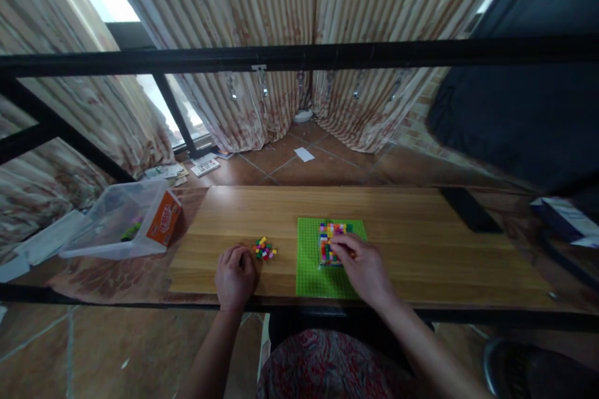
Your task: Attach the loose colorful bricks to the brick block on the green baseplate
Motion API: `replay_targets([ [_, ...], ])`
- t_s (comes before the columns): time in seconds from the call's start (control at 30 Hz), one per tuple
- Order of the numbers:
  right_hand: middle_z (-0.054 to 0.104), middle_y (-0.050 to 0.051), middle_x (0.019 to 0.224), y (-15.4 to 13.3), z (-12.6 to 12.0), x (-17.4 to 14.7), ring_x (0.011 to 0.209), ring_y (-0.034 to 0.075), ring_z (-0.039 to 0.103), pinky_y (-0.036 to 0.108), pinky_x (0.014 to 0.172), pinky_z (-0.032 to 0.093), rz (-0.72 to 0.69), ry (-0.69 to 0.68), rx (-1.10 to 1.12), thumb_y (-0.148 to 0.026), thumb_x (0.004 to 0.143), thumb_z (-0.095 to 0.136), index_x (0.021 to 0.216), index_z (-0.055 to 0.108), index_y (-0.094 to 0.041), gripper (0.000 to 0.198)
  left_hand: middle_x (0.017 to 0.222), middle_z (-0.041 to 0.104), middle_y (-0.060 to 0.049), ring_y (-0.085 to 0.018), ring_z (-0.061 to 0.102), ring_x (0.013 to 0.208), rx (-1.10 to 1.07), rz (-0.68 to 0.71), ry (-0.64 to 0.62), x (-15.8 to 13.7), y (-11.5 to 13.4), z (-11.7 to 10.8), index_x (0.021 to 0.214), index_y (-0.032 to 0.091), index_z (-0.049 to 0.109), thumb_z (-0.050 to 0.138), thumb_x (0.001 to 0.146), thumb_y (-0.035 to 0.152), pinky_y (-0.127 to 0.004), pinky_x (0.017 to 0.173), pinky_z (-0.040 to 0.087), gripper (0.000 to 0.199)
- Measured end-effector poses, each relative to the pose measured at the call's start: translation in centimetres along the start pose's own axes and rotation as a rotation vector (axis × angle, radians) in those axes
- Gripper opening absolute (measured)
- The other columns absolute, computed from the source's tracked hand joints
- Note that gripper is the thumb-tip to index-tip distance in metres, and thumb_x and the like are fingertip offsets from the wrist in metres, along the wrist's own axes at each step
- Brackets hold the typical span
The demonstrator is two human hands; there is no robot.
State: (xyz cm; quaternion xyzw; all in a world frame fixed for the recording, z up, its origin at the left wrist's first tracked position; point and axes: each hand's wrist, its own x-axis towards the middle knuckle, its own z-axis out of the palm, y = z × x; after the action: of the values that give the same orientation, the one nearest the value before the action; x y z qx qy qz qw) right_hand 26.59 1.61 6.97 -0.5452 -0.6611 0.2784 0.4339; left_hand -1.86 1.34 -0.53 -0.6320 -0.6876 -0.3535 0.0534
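A green studded baseplate [307, 262] lies on the wooden tabletop, bearing a block of small multicoloured bricks [327, 230] on its upper middle. Over the right side of these bricks is my right hand [367, 268], thumb and forefinger pinched together at the bricks. Whatever is between those fingertips is too small to name. To the left of the plate sits a small heap of loose coloured bricks [265, 249]. My left hand [234, 275] rests on the table just left of the heap, its fingers curled in. Its fingertips are partly hidden, and any brick inside cannot be made out.
A clear plastic bin [112, 249] with an orange label and a few pieces inside stands at the left. A dark flat phone-like object [470, 210] lies at the table's right. A black metal bar [299, 57] crosses beyond the table, before curtains [262, 6].
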Motion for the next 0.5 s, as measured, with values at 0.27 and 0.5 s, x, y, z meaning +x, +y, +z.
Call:
replay_targets([
  [0.27,0.064,0.007,0.108,4.9,-1.3,3.1,0.107,0.026,0.057,0.046,0.098,0.042,0.007,0.207,-0.066,-0.046,0.082,0.065,0.081,0.076,-0.028,0.022,0.095,0.069,-0.009,-0.022,0.062,0.092,0.008,0.021,0.008,0.0,-0.4,0.1,0.085,0.019,0.067,0.050,0.087,0.021,-0.035,0.085,0.050,0.017],
  [0.5,0.066,0.006,0.109,6.0,-0.1,4.0,0.107,0.024,0.058,0.045,0.101,0.040,0.096,0.194,0.077,-0.044,0.072,0.073,0.075,0.077,-0.029,0.016,0.094,0.069,-0.009,-0.022,0.062,0.092,0.012,0.012,0.004,0.1,-0.6,0.2,0.087,0.019,0.068,0.050,0.087,0.023,-0.035,0.084,0.051,0.018],
])
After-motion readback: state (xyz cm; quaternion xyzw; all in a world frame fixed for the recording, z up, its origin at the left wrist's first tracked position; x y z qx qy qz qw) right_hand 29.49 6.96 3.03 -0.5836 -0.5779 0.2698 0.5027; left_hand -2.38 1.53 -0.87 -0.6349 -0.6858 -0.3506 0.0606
